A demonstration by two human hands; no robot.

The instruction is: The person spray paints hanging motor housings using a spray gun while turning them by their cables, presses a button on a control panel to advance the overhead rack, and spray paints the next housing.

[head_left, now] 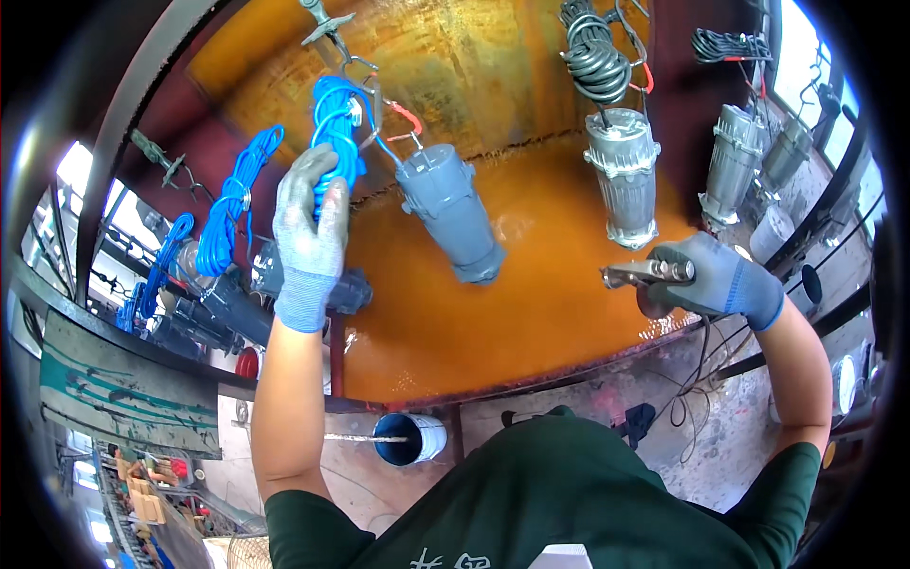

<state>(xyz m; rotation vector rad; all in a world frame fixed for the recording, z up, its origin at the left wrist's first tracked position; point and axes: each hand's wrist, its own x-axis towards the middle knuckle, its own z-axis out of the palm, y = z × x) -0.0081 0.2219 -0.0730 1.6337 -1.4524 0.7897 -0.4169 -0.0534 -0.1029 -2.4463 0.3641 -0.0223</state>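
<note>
My left hand (313, 213), in a grey-white work glove, is raised and closed on a coiled blue cable (334, 119). The cable hangs beside a blue-grey submersible pump (450, 213), which tilts on its hook and red-sleeved loop. My right hand (706, 270), also gloved, grips a metal spray gun (649, 273) whose nozzle points left; its trigger is hidden from me. Above the gun hangs a bare silver pump (623, 180) with a coiled black cable (595, 57) over it.
Behind the pumps stands an orange-stained booth wall (427, 85) above orange liquid or wet surface (569, 322). More blue cable coils (232, 204) and pumps hang left, and silver pumps (735, 156) right. A bucket (412, 439) stands below; a thin hose (697, 379) trails on the floor.
</note>
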